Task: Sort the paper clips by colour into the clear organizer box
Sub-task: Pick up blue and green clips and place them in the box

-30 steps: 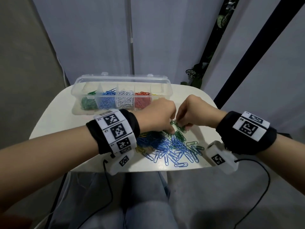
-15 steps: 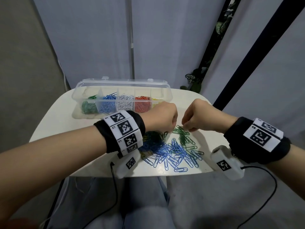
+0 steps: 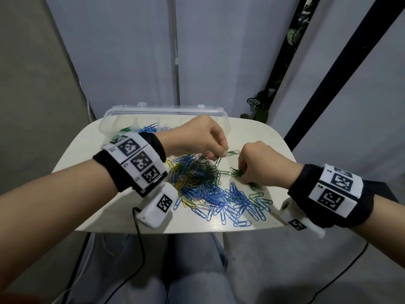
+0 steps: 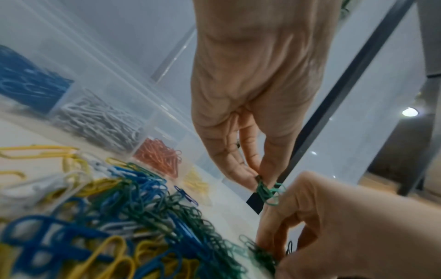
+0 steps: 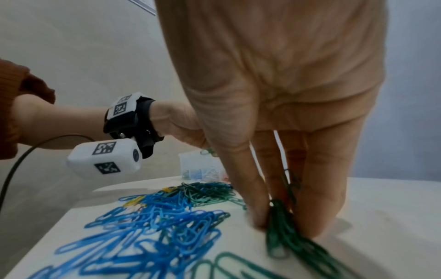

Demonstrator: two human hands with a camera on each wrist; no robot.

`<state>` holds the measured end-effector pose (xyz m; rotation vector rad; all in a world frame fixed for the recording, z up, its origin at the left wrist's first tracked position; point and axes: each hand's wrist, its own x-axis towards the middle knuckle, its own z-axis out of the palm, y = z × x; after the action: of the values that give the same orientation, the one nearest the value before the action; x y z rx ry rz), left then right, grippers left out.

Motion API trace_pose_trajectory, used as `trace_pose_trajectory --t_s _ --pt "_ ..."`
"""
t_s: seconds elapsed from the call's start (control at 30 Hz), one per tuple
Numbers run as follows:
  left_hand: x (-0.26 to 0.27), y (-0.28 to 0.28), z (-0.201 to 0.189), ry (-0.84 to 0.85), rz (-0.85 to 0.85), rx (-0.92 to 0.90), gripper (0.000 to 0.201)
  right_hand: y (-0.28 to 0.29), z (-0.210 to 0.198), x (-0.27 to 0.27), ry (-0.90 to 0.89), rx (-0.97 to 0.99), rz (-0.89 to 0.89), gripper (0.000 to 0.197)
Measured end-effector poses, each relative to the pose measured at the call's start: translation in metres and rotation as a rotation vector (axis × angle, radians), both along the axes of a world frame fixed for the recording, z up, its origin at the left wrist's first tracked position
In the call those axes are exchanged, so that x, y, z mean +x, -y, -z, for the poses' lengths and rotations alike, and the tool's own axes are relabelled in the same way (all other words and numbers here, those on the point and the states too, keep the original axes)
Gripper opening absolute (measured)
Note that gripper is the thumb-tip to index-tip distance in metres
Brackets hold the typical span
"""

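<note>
Surface (image 3: pixel 105 205) mid-frame, organizer box (image 3: pixel 223 119) at its upper edge, compartments partly filled: green, blue, white, red, yellow. Big mixed pile (image 3: pixel 210 189) of clips left, I'd say task roughly halfway. My left hand (image 3: pixel 197 137) pinches a few green clips (image 4: pixel 267 190); right hand (image 3: pixel 263 163), fingers down, pinches a green bunch (image 5: pixel 281 222).

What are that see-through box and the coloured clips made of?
The organizer box looks like clear, glossy plastic: the sorted clips show through its walls. The paper clips seem to be bent wire with a smooth coloured coating, probably plastic; the metal itself isn't visible.
</note>
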<state>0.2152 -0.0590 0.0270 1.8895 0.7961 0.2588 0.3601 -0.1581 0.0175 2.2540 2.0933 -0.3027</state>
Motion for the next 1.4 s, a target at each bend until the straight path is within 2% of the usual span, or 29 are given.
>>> trace_pose_trajectory --t_s 0.1,0.2,0.37,0.5,0.6,0.87,1.1,1.2,1.27,1.4 --pt "-0.011 -0.005 -0.008 0.092 -0.035 -0.163 0.013 -0.001 0.001 -0.001 0.004 0.012 -0.009 0.01" --pt "-0.025 -0.01 -0.014 0.128 -0.066 -0.221 0.013 -0.003 0.001 0.0 0.003 0.007 -0.005 0.013" --pt "-0.061 -0.02 -0.03 0.19 -0.147 -0.204 0.012 -0.004 0.003 0.001 0.037 0.015 -0.01 0.013" --pt "-0.103 -0.035 -0.038 0.212 -0.297 -0.172 0.011 -0.004 0.005 0.0 0.063 0.066 -0.029 0.004" --pt "-0.133 -0.047 -0.038 0.194 -0.41 -0.123 0.012 -0.005 0.006 0.002 0.047 0.074 -0.031 0.005" --pt "-0.166 -0.084 -0.025 0.07 -0.614 0.04 0.013 -0.005 0.005 0.0 0.061 0.068 -0.032 0.002" --pt "-0.151 -0.093 -0.021 -0.336 -0.564 0.45 0.009 -0.005 0.003 0.001 0.029 0.03 -0.014 0.008" --pt "-0.146 -0.09 -0.024 -0.431 -0.502 0.535 0.009 -0.008 -0.002 0.004 -0.065 -0.002 0.045 0.011" --pt "-0.144 -0.088 -0.025 -0.442 -0.482 0.541 0.014 -0.01 -0.006 0.009 -0.203 -0.002 0.134 0.014" --pt "-0.146 -0.078 -0.031 -0.322 -0.522 0.553 0.015 -0.012 -0.017 0.012 -0.764 -0.003 0.382 0.012"
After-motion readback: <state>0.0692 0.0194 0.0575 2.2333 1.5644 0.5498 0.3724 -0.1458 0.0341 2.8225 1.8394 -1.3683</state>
